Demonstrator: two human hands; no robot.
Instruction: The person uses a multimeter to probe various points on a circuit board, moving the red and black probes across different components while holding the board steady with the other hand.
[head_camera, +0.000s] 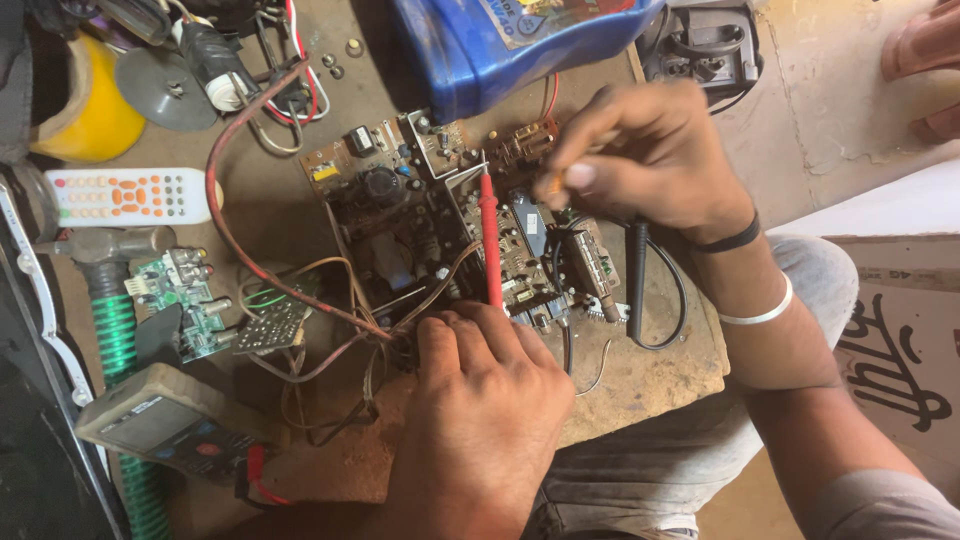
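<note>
Left hand (478, 420) closest to camera, low centre, fingers curled tight around the lower end of the red test probe (491, 240); probe runs straight up from the fist, metal tip down on the circuit board (450, 225) near its top-middle. Right hand (645, 155) comes in from the right, thumb and forefinger pinched together on a small object at the board's upper right edge; object mostly hidden by the fingers, can't tell what it is. Black band and white bangle on that wrist. Black probe (637, 280) lies loose on the board's right side, under the right wrist, its lead looping beside it. Board sits mid-bench, brown and red wires trailing off its left side toward the left hand. Multimeter (165, 425) lower left, tilted, near the bench edge, red lead plugged at its lower end. Small green board (180, 300) just above it, next to a green ribbed hose (120, 340). White remote control (130, 195) further up left. Containers: blue plastic jug (510, 45) at top centre, just behind the board, contents not visible; yellow container (95, 105) top left, partly covered, contents not visible either. Grey disc (165, 90) beside the yellow one.
</note>
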